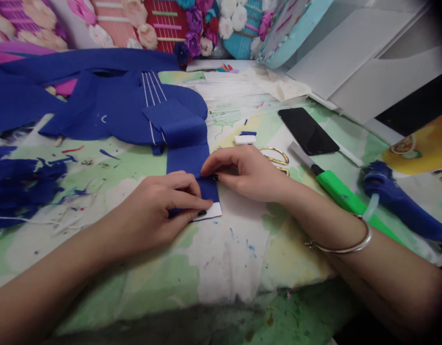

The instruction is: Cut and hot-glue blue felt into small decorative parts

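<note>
A strip of dark blue paper, crepe-like, (187, 155) runs down the table between my hands, with a small white piece (214, 211) at its near end. My left hand (163, 203) is closed at that end, thumb and fingers pinching the strip beside the white piece. From the right, my right hand (248, 175) pinches the strip's edge a little farther up; its fingertips are partly hidden. The strip's far end lies folded over a blue guitar-shaped piece (116, 108) with white strings.
Right of my hands lie gold-handled scissors (278, 155), a black phone (308, 130), a green-handled knife (341, 191) and a blue-covered tool (397, 201). Blue scraps (23, 184) cover the left side. Decorated guitar shapes (167, 24) with paper flowers stand at the back.
</note>
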Motion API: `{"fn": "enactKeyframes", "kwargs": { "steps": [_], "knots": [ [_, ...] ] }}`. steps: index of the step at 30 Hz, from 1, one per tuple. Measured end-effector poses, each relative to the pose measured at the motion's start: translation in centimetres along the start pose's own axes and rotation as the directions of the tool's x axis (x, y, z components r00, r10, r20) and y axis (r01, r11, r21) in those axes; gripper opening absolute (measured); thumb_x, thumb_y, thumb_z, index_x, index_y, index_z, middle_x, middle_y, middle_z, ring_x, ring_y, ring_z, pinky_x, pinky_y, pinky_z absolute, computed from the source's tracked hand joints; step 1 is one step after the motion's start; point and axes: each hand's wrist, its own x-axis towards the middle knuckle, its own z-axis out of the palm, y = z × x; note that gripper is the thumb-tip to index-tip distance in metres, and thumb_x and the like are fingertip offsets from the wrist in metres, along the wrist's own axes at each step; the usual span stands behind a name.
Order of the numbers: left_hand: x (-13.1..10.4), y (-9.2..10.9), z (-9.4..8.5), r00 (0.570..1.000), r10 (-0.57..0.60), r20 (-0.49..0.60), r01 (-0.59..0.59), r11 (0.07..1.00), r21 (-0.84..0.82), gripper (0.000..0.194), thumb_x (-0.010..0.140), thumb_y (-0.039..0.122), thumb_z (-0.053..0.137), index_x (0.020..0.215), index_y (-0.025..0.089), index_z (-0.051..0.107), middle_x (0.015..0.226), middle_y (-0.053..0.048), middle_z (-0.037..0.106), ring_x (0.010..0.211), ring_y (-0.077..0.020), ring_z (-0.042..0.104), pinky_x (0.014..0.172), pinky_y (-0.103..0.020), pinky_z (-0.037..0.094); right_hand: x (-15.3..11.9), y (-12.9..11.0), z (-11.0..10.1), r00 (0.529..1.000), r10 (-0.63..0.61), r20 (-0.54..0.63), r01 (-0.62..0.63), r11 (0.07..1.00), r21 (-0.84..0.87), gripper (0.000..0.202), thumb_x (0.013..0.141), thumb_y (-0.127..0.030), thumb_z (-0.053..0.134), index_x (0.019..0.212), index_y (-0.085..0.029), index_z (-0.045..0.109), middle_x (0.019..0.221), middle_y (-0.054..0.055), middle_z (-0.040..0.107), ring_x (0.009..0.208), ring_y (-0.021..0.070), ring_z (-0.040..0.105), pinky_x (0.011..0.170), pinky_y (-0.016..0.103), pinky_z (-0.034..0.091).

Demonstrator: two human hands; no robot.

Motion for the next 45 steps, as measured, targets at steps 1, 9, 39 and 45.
{"fn": "enactKeyframes", "kwargs": {
  "steps": [1, 9, 39, 45],
  "knots": [
    [0.0, 0.0, 0.0, 1.000, 0.006, 0.000, -0.006, 1.000, 0.003, 0.023, 0.086, 0.018, 0.053, 0.092, 0.024, 0.075, 0.082, -0.004, 0.064, 0.073, -0.0134, 0.058, 0.063, -0.024, 0.044, 0.0, 0.0, 0.0, 1.000, 0.004, 0.000, -0.004, 1.000, 0.001, 0.035, 0.069, 0.003, 0.044, 0.088, -0.014, 0.068, 0.090, 0.004, 0.071, 0.085, 0.0144, 0.064, 0.082, 0.030, 0.049],
    [0.0, -0.1, 0.1, 1.000, 0.006, 0.006, -0.006, 1.000, -0.004, 0.024, 0.087, 0.017, 0.051, 0.093, 0.025, 0.074, 0.084, -0.005, 0.064, 0.074, -0.0143, 0.058, 0.064, -0.025, 0.045, -0.1, 0.1, 0.0, 1.000, 0.006, 0.005, -0.006, 1.000, 0.014, 0.034, 0.070, 0.002, 0.044, 0.089, -0.015, 0.067, 0.091, 0.003, 0.071, 0.086, 0.0138, 0.064, 0.082, 0.029, 0.049],
    [0.3, 0.3, 0.3, 0.998, -0.055, -0.043, 0.053, 0.997, -0.050, 0.022, 0.081, 0.009, 0.055, 0.079, 0.019, 0.075, 0.075, -0.003, 0.066, 0.070, -0.0131, 0.059, 0.063, -0.025, 0.044, -0.5, -2.0, -0.4, 0.960, 0.105, 0.259, -0.059, 0.982, -0.178, 0.009, 0.070, -0.009, 0.066, 0.065, -0.015, 0.063, 0.072, -0.001, 0.057, 0.071, 0.0119, 0.053, 0.066, 0.025, 0.041],
    [0.5, 0.2, 0.2, 0.998, -0.042, -0.044, 0.041, 0.999, -0.029, 0.022, 0.079, 0.009, 0.057, 0.080, 0.020, 0.076, 0.078, -0.003, 0.070, 0.070, -0.0127, 0.062, 0.064, -0.023, 0.045, -0.7, -2.3, 0.1, 0.960, 0.146, 0.240, -0.083, 0.963, -0.255, 0.010, 0.066, -0.005, 0.059, 0.067, -0.014, 0.059, 0.068, -0.001, 0.057, 0.062, 0.0097, 0.050, 0.057, 0.022, 0.037]
  ]
}}
